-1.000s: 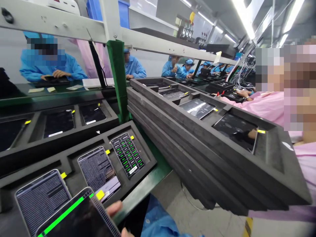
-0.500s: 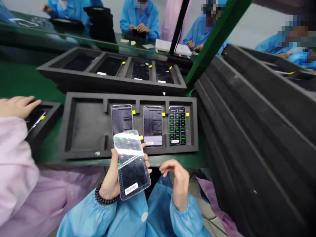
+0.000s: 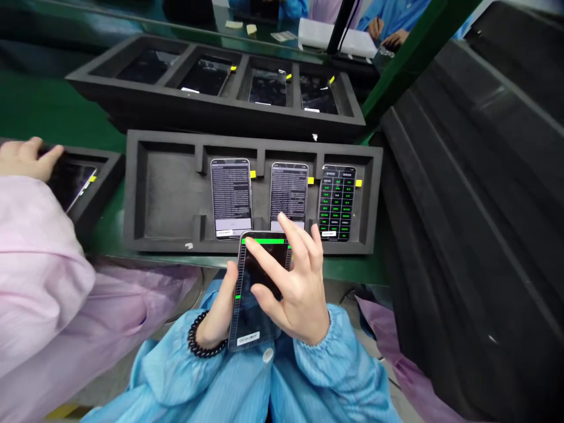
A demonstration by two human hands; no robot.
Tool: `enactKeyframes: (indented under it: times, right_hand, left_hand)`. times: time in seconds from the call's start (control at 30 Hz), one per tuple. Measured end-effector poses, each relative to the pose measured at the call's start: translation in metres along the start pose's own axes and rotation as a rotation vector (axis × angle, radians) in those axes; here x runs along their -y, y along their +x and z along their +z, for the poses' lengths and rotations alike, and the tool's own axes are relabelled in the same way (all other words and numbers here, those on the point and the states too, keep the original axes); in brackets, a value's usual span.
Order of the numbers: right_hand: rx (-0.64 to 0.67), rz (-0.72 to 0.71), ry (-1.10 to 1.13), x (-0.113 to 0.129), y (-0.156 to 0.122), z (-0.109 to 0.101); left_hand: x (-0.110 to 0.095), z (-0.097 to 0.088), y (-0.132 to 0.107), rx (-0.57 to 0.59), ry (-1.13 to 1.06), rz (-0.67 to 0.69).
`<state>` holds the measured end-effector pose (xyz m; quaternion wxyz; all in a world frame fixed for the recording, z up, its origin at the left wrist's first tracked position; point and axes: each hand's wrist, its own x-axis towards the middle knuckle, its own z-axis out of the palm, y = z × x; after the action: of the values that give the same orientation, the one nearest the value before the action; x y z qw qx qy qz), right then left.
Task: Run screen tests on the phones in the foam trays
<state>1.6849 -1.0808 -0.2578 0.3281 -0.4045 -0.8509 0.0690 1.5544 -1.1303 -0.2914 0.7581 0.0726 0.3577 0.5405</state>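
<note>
Just before the near edge of the foam tray (image 3: 163, 194), whose leftmost bay lies bare, the left hand (image 3: 218, 311) wraps its fingers round the phone (image 3: 253, 317). The right hand (image 3: 295, 288), fingers loosely spread, lays its forefinger on the screen; half a second ago it hovered off the glass.

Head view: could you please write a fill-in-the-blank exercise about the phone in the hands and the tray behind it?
1. The left hand holds a phone, and the right hand touches its ___.
2. The tray behind holds ___ phones.
3. Its empty compartment is the farthest ___.
4. The bar at the held phone's top edge is ___.
Missing words: screen, three, left, green.
</note>
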Motion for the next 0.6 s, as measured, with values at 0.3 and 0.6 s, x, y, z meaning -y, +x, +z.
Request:
enactKeyframes:
  times: [0.3, 0.6]
  right_hand:
    - [-0.02, -0.085, 0.013, -0.004, 0.004, -0.001]
    - [0.031, -0.243, 0.132, 0.0, -0.017, 0.005]
  left_hand:
    - [0.0, -0.006, -0.001, -0.095, 0.064, 0.074]
    - [-0.022, 0.007, -0.001, 0.064, -0.046, -0.151]
